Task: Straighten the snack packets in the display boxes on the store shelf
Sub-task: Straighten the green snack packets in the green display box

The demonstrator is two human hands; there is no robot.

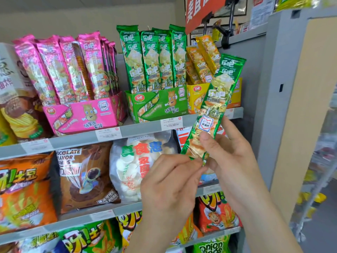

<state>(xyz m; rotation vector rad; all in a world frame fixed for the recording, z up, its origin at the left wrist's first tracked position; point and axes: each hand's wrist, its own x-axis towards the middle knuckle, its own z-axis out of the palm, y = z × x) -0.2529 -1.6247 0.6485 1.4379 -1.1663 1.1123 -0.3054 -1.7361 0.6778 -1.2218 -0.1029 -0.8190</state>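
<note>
A green packet (217,99) is held off the shelf at right of centre. It tilts so its top end points to the upper right and overlaps the yellow box (196,96) behind it. The right hand (235,157) grasps its lower part, thumb pressed on the front and fingers wrapped behind. The left hand (169,183), at lower centre, pinches the packet's bottom seal between thumb and fingertips.

On the top shelf (142,127), across the upper half of the frame, 3 display boxes stand side by side. The pink box (83,115) at left holds pink packets (60,68) that lean left. The green box (158,105) in the middle holds green packets (155,59), with 4 upright in the front row. The yellow box at right holds yellow packets (202,59) that tilt left and sit unevenly.

A price tag (171,123) hangs on the shelf edge under the green box. Below it, a chocolate bag (85,176) and a clear cracker bag (131,168) sit on the next shelf, to the left of the hands. A red sign (200,10) hangs at the upper right.
</note>
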